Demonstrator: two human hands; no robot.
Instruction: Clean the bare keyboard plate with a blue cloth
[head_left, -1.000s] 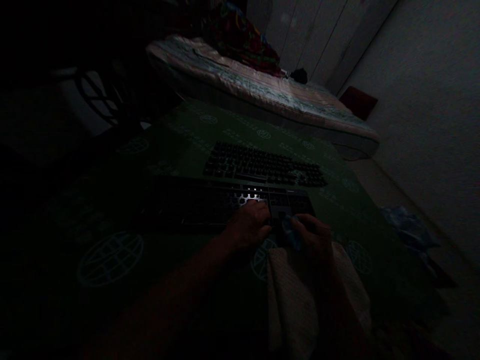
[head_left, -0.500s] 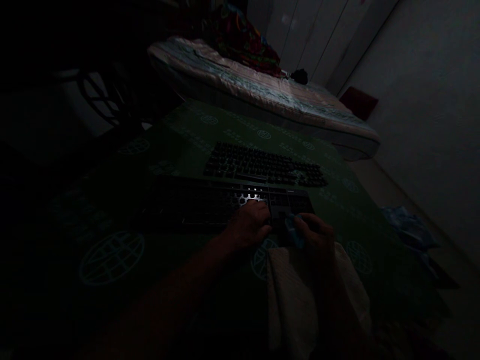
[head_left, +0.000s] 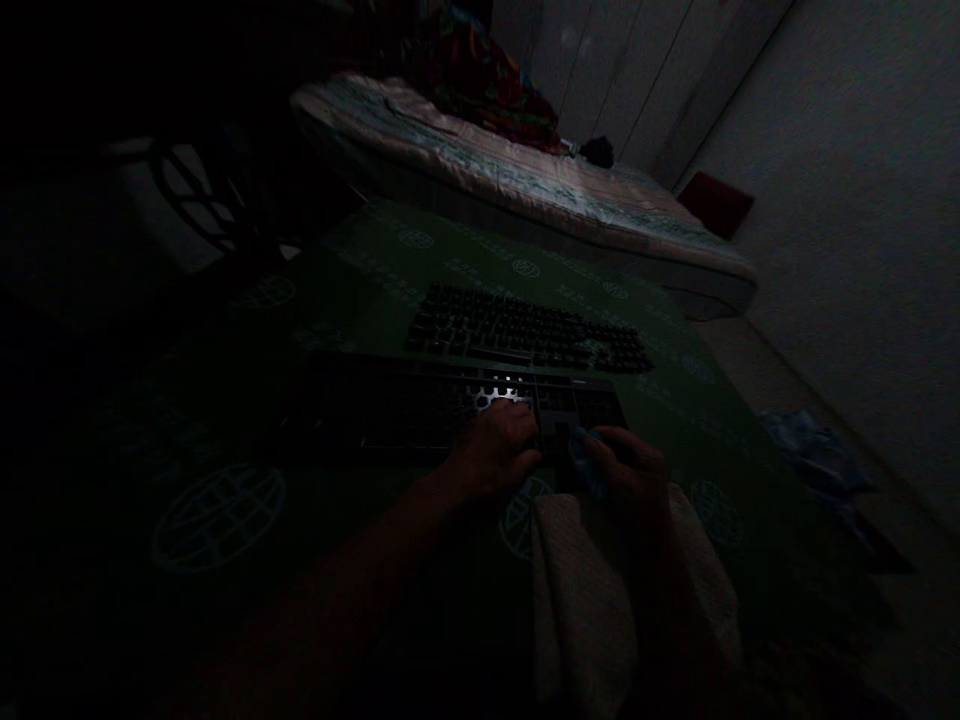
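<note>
A dark keyboard base (head_left: 397,405), its keys removed, lies across the green table, with light glinting near its middle. My left hand (head_left: 495,440) bears on this base, fingers curled over it and thumb towards its near edge. At the right part of the base, my right hand (head_left: 630,468) pinches a small light-blue cloth (head_left: 589,460). Beyond the base, loose black keycaps (head_left: 525,325) are laid out in a keyboard pattern. A pale folded towel (head_left: 577,590) lies under my right wrist. Deep shadow hides much of the base's left end.
A green tablecloth with globe prints (head_left: 360,270) covers the table. Behind it stands a bed (head_left: 525,190) with a red patterned blanket (head_left: 487,90). A dark wheel-like frame (head_left: 187,195) is at the left. Bluish plastic (head_left: 814,455) lies on the floor at right.
The view has shifted very slightly and grown a little darker. Both hands, the keyboard base and the cloth stay nearly in the same places.
</note>
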